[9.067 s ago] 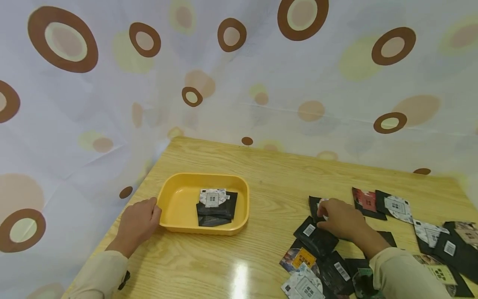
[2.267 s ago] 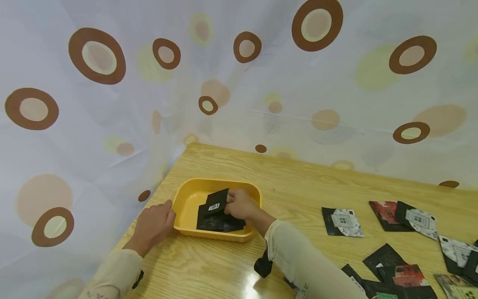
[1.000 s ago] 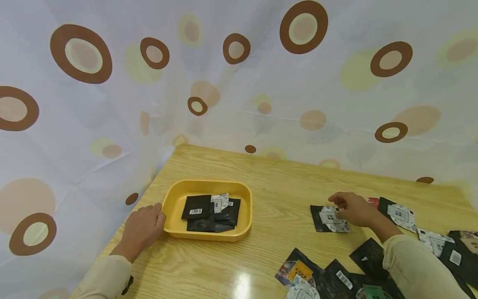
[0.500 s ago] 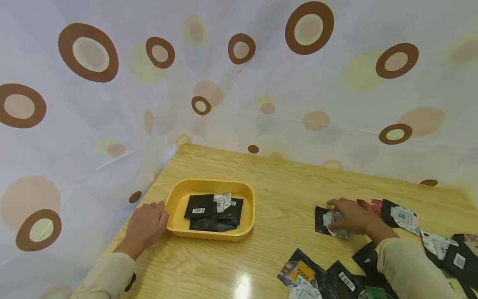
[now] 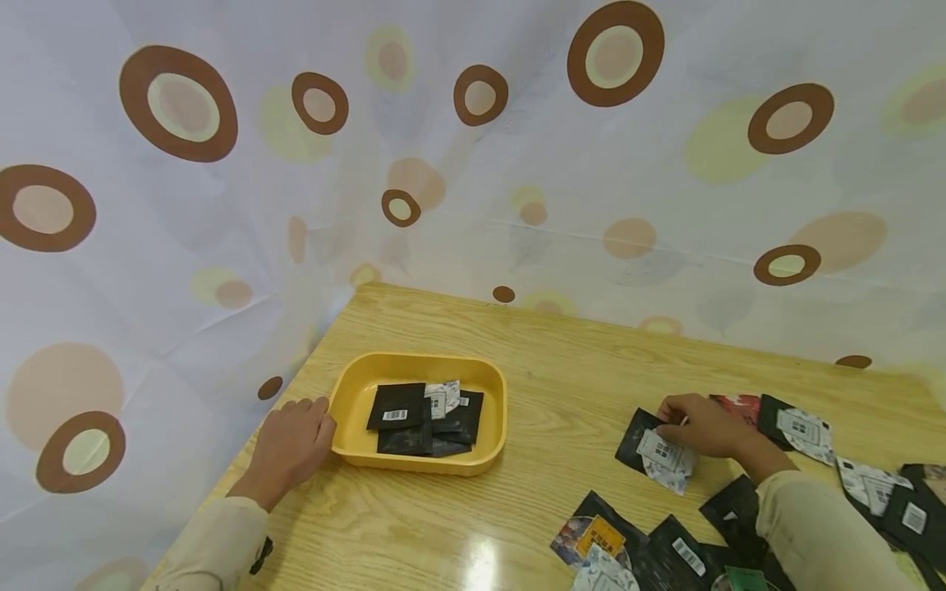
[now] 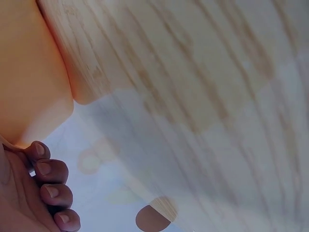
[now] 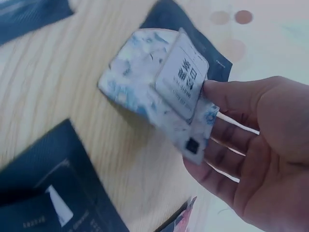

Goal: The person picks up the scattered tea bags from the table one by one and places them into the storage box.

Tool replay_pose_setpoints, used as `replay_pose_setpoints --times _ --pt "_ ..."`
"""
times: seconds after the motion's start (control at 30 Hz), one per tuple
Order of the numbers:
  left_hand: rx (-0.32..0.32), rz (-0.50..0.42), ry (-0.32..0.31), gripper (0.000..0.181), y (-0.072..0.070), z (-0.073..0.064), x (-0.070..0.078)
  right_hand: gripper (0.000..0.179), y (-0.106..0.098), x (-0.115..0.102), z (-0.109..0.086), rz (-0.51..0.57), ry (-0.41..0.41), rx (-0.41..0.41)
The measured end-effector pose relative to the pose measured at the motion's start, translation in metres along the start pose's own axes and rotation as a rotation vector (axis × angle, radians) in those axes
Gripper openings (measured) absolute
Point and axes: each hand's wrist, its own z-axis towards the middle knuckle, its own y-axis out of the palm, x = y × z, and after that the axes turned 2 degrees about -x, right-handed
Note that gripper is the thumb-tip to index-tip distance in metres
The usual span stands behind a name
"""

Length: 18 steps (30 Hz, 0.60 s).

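Observation:
My right hand (image 5: pixel 705 423) pinches a flat black sachet (image 7: pixel 145 72) with a white-and-blue floral label. In the right wrist view the thumb lies on the label side and the fingers behind, with the sachet tilted off the table. My left hand (image 5: pixel 284 439) grips the left rim of a yellow tray (image 5: pixel 347 447), its fingers curled in the left wrist view (image 6: pixel 36 188). Inside the tray, overlapping black sachets (image 5: pixel 395 404) lie at the middle and right, one showing a floral label.
A loose pile of sachets (image 5: pixel 668 558) lies at the table's front right. More sachets (image 5: pixel 805 431) spread along the right side. A patterned curtain (image 5: pixel 547 148) hangs behind and left of the wooden table (image 5: pixel 547 361).
The right hand has come from the tray to the floral sachet on the table, taken hold of it and turned it. A black sachet now lies in the tray. The left hand stays at the rim.

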Motion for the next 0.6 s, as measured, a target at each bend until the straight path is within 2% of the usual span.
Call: replay_pose_setpoints --times 0.13,0.3,0.6 --pt "-0.009 0.009 -0.014 0.027 0.000 0.001 0.000 0.013 -0.002 -0.008 0.001 0.135 0.021 0.004" --pt "-0.022 0.028 -0.027 0.026 -0.002 0.001 0.001 0.027 -0.004 -0.028 0.004 0.262 0.077 0.010" --pt "-0.034 0.027 -0.033 0.027 -0.001 0.001 0.002 0.054 0.006 -0.083 0.024 0.533 0.084 0.018"
